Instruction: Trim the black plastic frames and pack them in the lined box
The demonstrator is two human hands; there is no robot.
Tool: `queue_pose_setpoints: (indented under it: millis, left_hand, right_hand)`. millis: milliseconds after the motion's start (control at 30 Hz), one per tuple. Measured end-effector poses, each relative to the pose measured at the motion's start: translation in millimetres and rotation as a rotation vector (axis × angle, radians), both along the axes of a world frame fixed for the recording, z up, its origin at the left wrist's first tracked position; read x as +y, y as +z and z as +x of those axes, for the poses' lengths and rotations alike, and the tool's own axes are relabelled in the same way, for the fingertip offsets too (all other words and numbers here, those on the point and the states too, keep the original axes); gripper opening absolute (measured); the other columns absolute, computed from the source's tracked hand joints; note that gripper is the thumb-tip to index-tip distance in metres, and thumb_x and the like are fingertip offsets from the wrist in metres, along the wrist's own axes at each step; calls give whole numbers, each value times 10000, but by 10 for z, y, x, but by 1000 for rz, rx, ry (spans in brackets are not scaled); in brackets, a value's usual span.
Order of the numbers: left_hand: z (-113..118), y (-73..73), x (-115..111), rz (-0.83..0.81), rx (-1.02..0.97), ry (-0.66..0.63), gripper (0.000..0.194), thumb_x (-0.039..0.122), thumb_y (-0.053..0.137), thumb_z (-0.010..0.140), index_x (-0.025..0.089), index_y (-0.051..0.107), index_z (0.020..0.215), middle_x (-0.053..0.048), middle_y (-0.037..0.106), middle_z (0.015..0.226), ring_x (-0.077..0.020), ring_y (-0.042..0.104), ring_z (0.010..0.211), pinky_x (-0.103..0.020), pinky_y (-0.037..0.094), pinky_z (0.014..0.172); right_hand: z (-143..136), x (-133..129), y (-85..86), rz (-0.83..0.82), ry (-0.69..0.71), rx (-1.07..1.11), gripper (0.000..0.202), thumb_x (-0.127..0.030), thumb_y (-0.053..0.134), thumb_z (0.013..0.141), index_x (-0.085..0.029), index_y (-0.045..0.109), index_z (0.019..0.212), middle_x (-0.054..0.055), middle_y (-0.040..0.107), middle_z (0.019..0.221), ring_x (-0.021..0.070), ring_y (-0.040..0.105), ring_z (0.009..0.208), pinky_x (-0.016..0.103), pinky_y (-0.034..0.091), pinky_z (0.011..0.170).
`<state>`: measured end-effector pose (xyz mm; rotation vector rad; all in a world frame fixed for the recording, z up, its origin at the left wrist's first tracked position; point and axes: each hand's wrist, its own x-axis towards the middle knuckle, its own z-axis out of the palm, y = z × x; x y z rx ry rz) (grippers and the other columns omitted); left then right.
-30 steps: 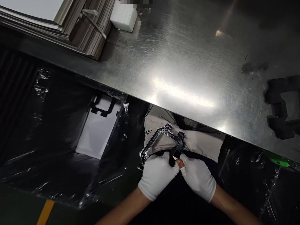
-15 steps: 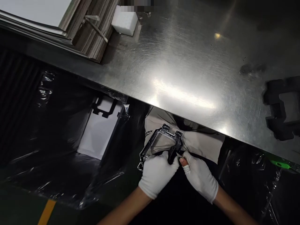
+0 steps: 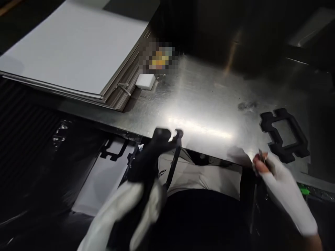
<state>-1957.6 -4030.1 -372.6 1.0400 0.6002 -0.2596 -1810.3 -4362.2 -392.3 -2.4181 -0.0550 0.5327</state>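
My left hand (image 3: 115, 205), in a white glove, grips a black frame-shaped part (image 3: 143, 157) and raises it at the front edge of the table; both are blurred. My right hand (image 3: 285, 191), gloved with bare fingertips showing, is closed in a pinch over the table's right front edge. Between its fingers is a small, thin, blade-like piece (image 3: 261, 155), too blurred to name surely. Close by it, a second black frame (image 3: 284, 154) lies flat on the metal table (image 3: 204, 104).
At the back left stands a tied stack of white-topped boards (image 3: 78, 48), with a white foam block (image 3: 146, 81) beside it. Below the table edge at left, a black-lined bin (image 3: 65, 174) holds a white sheet (image 3: 101, 184) and another black frame (image 3: 113, 156).
My hands have moved apart. The left turned the frame over and lifted it leftward, while the right moved right with the small piece. The view has tilted up.
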Motion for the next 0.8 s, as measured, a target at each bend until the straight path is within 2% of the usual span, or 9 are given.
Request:
queue_pose_setpoints:
  millis: [33,100,167,233,367,433,600,700,800]
  left_hand:
    - [235,26,-14,-15,-38,-38,552,650,606,1004,189,766,744,-5,492,418,-141,408,367,-278,450,451]
    - [722,9,-80,-78,-123,-145,606,583,512,1070,171,692,663,-3,430,379,-116,364,356,-230,353,407]
    - [1119,-53,-167,-109,-96,-195,603,544,452,1096,168,671,679,14,384,363,-107,330,340,-214,299,394]
    - [1343,-115,-243,-91,-37,-221,601,555,440,1098,169,665,696,17,380,360,-103,319,332,-209,272,389]
    - [1381,-154,-299,-63,40,-206,583,624,545,1044,176,659,690,13,396,348,-102,325,337,-208,279,396]
    - [1347,-141,-295,-69,45,-177,554,610,607,1014,175,653,673,15,393,337,-98,339,342,-203,319,417]
    - [1360,-122,-295,-89,82,-135,561,606,670,985,162,659,642,14,407,324,-79,378,333,-184,400,466]
    - [1374,-118,-316,-111,131,-103,552,600,733,951,158,660,628,12,423,329,-80,390,342,-175,390,442]
    - [1374,-103,-342,-119,136,-79,519,579,805,898,159,666,628,16,435,339,-85,402,359,-172,394,432]
  right_hand:
    - [146,137,28,-29,-15,-61,341,-585,522,1064,-292,696,1054,42,768,883,267,749,812,351,565,701]
    - [382,455,21,-76,65,-177,238,-449,541,1086,-272,694,1130,22,748,842,234,705,742,330,527,691]
    - [500,768,-47,-119,226,-287,246,-350,528,1107,-219,676,1252,61,759,967,228,698,796,326,529,710]
    - [490,1022,-142,-181,405,-332,278,-290,479,1127,-147,661,1281,111,740,1060,230,688,834,325,538,700]
    - [298,1301,-277,-341,714,-335,323,-143,408,1102,-118,662,1301,122,717,1074,249,675,825,361,547,671]
    - [237,1341,-286,-369,788,-346,352,-110,425,1078,-122,640,1356,110,716,1067,248,675,807,367,549,645]
    - [291,1329,-213,-422,779,-254,335,-154,413,1102,-127,620,1365,83,707,1005,197,644,645,332,508,518]
    - [348,1330,-171,-440,795,-215,344,-209,368,1138,-133,605,1375,75,698,1006,189,649,639,313,501,499]
    - [392,1311,-148,-448,800,-223,352,-201,349,1142,-134,597,1383,79,700,1013,185,655,647,296,490,490]
